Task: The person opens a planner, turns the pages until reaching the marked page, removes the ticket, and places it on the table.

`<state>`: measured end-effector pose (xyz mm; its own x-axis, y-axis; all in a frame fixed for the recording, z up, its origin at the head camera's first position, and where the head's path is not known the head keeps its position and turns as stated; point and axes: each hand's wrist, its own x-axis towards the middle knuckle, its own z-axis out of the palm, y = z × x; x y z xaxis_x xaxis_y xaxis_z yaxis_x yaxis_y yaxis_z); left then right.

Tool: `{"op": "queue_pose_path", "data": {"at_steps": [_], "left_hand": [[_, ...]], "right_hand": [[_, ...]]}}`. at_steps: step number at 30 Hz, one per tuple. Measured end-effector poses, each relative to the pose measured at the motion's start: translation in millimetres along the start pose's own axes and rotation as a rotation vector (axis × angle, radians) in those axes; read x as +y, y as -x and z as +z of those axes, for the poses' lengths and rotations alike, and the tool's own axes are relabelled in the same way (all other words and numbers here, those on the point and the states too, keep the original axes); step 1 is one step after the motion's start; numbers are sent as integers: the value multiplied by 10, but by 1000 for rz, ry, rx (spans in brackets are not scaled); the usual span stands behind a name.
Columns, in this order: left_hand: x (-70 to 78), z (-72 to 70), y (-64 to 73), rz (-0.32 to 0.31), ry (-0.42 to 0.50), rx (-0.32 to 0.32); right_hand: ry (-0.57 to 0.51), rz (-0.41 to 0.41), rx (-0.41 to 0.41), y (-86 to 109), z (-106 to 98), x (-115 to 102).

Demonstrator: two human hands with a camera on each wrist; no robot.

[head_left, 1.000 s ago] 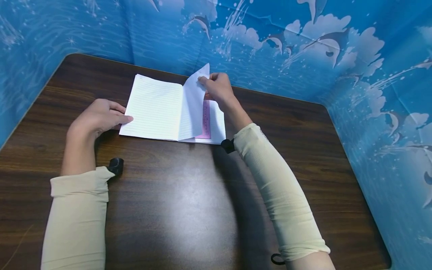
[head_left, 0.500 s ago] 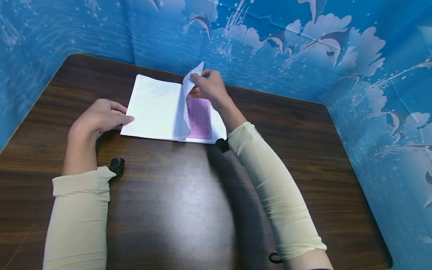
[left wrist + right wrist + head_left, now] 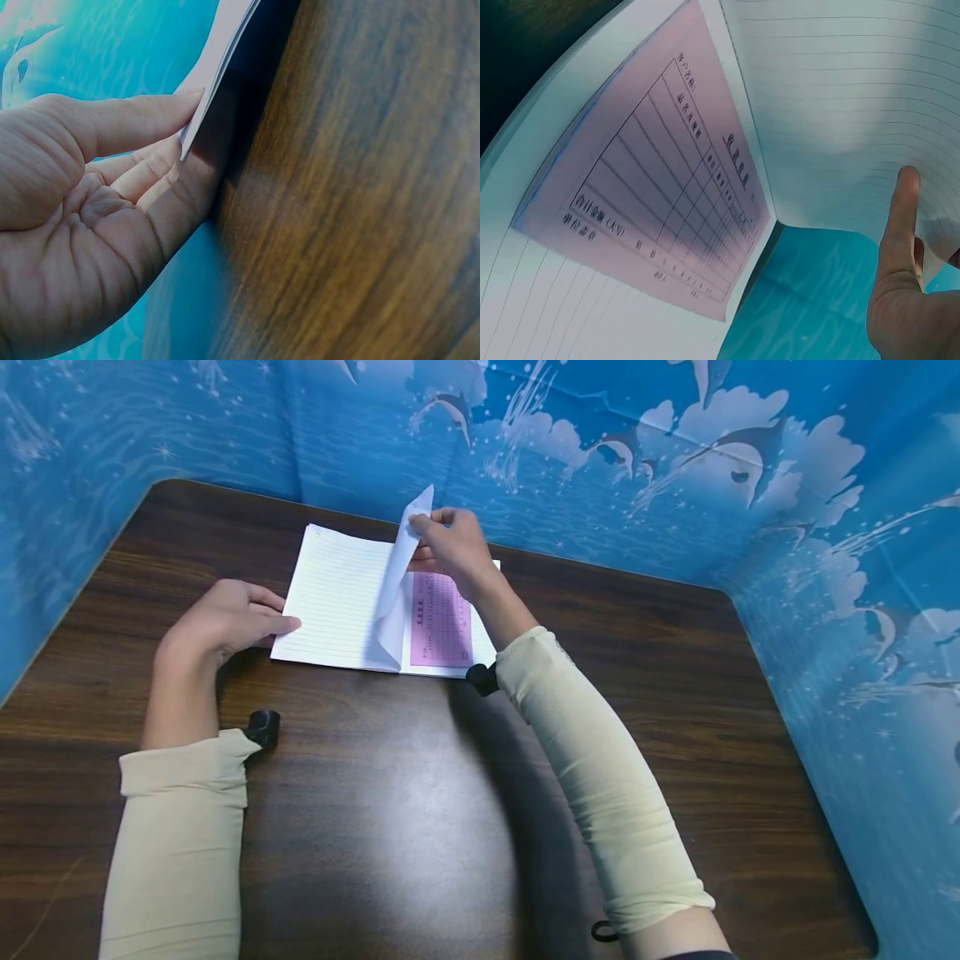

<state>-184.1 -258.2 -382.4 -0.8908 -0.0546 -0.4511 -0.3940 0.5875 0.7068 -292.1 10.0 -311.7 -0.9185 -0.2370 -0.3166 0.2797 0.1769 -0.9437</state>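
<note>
An open notebook (image 3: pixel 333 602) with lined white pages lies near the table's far side. My left hand (image 3: pixel 225 622) pinches its left edge, thumb on top and fingers underneath; the left wrist view shows the page edges (image 3: pixel 214 82) between thumb and fingers. By its top corner, my right hand (image 3: pixel 457 547) pinches a raised page (image 3: pixel 397 581), which stands curved up near the spine. A pink printed form (image 3: pixel 441 622) with a grid lies on the right-hand page. In the right wrist view the form (image 3: pixel 652 172) shows its printed table beside the lifted sheet (image 3: pixel 832 112).
The dark wood-grain table (image 3: pixel 360 810) has rounded far corners. Behind it hangs a blue curtain (image 3: pixel 360 435) with dolphins, which also runs down the right side. Black wrist devices (image 3: pixel 262 727) sit at both cuffs.
My right hand has moved left, turning the page from the right side toward the spine. The pink form has come into view from under it. The left hand has stayed at the notebook's edge.
</note>
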Motion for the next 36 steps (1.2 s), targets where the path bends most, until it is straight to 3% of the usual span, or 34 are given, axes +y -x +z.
{"op": "queue_pose_path", "data": {"at_steps": [9,16,28,36], "left_hand": [[15,29,-18,-8,0,7],[23,36,-19,-27,-5,14],[37,61,-43,10,19,24],[55,33,-27,3,55,23]], "right_hand": [[24,-39,0,-28,146,66],[357,-83,-59,-48,297,164],[811,-139,-457,-71,440,377],[1098,-122,-550,-43,509,449]]}}
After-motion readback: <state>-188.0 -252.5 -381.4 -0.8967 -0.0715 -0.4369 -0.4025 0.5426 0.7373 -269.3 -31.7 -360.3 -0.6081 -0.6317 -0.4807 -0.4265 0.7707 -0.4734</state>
